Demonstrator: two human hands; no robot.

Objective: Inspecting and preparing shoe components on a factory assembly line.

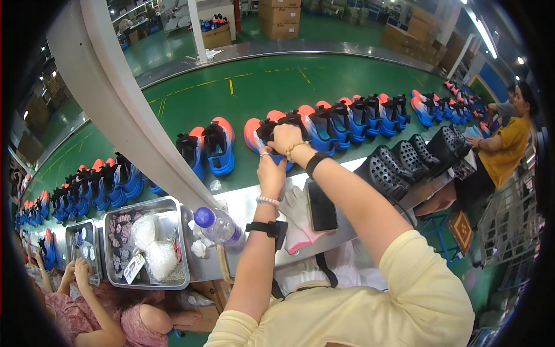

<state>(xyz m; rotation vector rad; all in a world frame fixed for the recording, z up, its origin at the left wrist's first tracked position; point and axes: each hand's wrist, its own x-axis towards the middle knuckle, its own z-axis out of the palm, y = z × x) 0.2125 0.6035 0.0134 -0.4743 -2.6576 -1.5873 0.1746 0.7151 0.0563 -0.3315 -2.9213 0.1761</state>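
Note:
My two hands meet at a blue sneaker (265,132) with an orange toe and black lining, in the row on the green belt. Over its opening is my right hand (287,139), fingers curled down at the black collar; their tips are hidden. Lower, by the heel, my left hand (272,172) grips the same sneaker, thumb upward. A like pair of sneakers (218,147) stands to the left, and more sneakers (324,130) line up to the right. Below my hands lie a pale work glove (298,215) and a black phone-like slab (321,206) on the metal ledge.
A purple-capped bottle (217,224) stands beside a metal tray (184,272) of small parts and plastic bags. A white post (124,110) slants across the left. Black clogs (386,172) sit at right. Co-workers sit at lower left and far right (503,147).

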